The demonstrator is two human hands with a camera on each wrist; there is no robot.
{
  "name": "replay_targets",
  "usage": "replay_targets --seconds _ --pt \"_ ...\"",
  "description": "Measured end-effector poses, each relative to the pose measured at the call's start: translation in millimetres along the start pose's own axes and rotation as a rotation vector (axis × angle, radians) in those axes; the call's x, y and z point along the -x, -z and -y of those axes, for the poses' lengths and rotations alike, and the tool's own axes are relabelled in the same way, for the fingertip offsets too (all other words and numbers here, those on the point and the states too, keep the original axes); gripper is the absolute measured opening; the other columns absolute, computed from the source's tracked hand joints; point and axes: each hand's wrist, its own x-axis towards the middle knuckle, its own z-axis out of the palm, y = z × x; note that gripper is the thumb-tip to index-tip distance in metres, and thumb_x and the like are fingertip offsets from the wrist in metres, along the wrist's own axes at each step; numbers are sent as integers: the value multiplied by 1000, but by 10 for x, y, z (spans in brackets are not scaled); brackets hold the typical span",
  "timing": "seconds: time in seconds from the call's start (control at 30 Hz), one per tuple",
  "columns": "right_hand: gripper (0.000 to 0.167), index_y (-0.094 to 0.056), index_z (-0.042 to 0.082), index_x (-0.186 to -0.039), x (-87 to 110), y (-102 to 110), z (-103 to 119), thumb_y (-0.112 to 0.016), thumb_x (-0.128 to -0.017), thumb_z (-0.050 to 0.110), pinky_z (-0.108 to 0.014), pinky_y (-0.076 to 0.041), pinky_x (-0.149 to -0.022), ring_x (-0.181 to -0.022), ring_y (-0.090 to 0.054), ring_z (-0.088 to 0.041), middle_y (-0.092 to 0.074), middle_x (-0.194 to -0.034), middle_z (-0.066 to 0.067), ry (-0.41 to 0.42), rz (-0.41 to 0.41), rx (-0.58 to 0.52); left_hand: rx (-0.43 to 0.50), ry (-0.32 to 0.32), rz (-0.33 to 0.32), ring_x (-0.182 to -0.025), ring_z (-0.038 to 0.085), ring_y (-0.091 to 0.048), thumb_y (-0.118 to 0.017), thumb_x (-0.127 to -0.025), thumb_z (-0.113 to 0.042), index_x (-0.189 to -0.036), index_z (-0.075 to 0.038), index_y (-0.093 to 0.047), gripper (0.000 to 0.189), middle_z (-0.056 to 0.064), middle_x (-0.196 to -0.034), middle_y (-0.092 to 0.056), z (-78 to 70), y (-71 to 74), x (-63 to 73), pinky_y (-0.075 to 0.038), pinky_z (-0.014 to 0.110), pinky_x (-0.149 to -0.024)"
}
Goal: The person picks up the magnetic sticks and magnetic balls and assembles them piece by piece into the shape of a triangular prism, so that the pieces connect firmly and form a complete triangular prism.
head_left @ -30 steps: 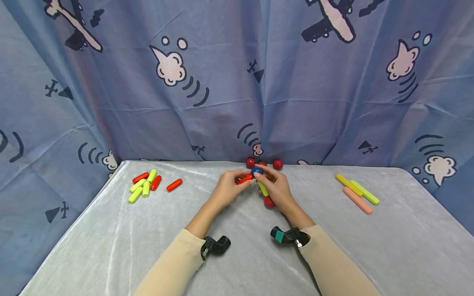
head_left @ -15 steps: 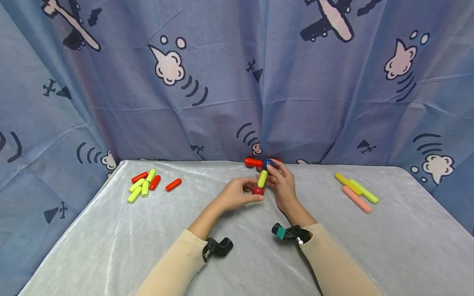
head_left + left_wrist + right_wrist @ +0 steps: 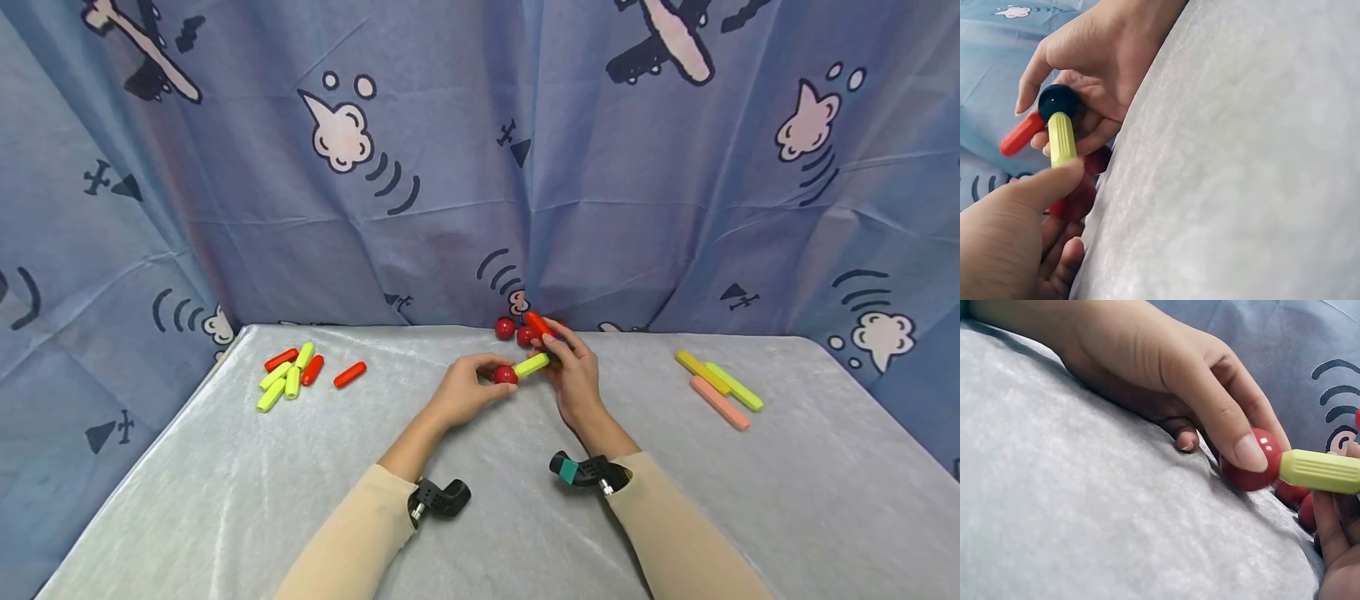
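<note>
In the head view, my left hand [image 3: 467, 392] grips a glossy red ball [image 3: 506, 375] between thumb and fingers. A yellow-green ribbed rod [image 3: 532, 364] runs from this ball to a dark blue ball [image 3: 1058, 102], best seen in the left wrist view. My right hand [image 3: 576, 379] holds the joined piece at the blue ball, which its fingers mostly hide in the head view. From the blue ball a red rod [image 3: 537, 323] sticks out, its far end free. The right wrist view shows the left thumb pressed on the red ball.
Loose red balls [image 3: 505, 328] lie by the table's back edge behind the hands. At left are several short yellow-green rods [image 3: 272, 395] and red rods [image 3: 350, 374]. To the right lie longer yellow bars [image 3: 702, 372] and a salmon bar [image 3: 720, 402]. A patterned curtain [image 3: 450, 167] hangs behind.
My left hand has shifted from the red rod to the red ball. The joined piece has been turned, so the red ball now points left and the red rod up and away.
</note>
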Motion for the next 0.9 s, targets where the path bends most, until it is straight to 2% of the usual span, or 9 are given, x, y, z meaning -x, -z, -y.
replay_targets --seconds 0.17,0.3,0.4,0.47,0.6,0.73,0.83,0.9 --pt "40 -59 5 -140 1 -13 -19 -62 -101 12 -23 -60 -86 -87 -71 -13 -64 -110 -5 30 -32 17 77 17 -77 -98 22 -69 -80 -83 -5 -122 -3 -71 40 15 -112 -75 49 20 -14 -56 29 -88" --pt "36 -64 -1 -132 -5 -31 -41 -67 -97 9 -21 -59 -85 -81 -71 -8 -71 -97 4 95 -77 70 139 49 -120 -102 29 -71 -79 -83 -2 -123 -2 -71 40 18 -116 -74 59 33 -21 -58 35 -91" --pt "33 -67 -4 -124 -10 -40 -54 -71 -94 10 -18 -57 -84 -79 -70 -5 -72 -87 13 136 -102 150 159 61 -159 -101 28 -71 -78 -84 0 -122 -1 -71 38 18 -114 -74 54 36 -25 -58 36 -92" --pt "33 -68 -2 -122 0 -36 -50 -73 -93 14 -16 -56 -80 -81 -68 -4 -71 -88 11 154 -97 239 151 60 -175 -100 27 -70 -78 -84 0 -120 -2 -72 37 17 -112 -74 43 34 -27 -58 37 -92" --pt "32 -72 8 -121 27 -21 -29 -75 -92 22 -14 -48 -68 -86 -64 -3 -71 -100 -1 190 -75 437 140 52 -158 -100 27 -70 -78 -85 -2 -120 -2 -72 36 17 -112 -74 12 27 -30 -58 34 -91" --pt "33 -72 11 -123 17 -29 5 -75 -93 25 -14 -48 -68 -88 -64 -3 -70 -111 -15 189 -54 497 131 37 -151 -99 25 -71 -79 -85 -5 -119 -2 -72 36 16 -111 -74 18 29 -31 -58 32 -90" --pt "35 -72 12 -123 17 -13 54 -75 -93 29 -14 -48 -70 -90 -61 -2 -70 -114 -14 157 -31 554 131 37 -148 -96 22 -71 -80 -84 -5 -118 -2 -73 35 16 -111 -75 30 28 -23 -59 30 -88" --pt "36 -72 12 -124 29 38 101 -75 -93 30 -14 -47 -71 -91 -61 -3 -71 -113 -14 146 -4 618 133 32 -122 -95 21 -71 -80 -84 -5 -118 -1 -72 35 16 -110 -75 27 23 -15 -59 29 -87"
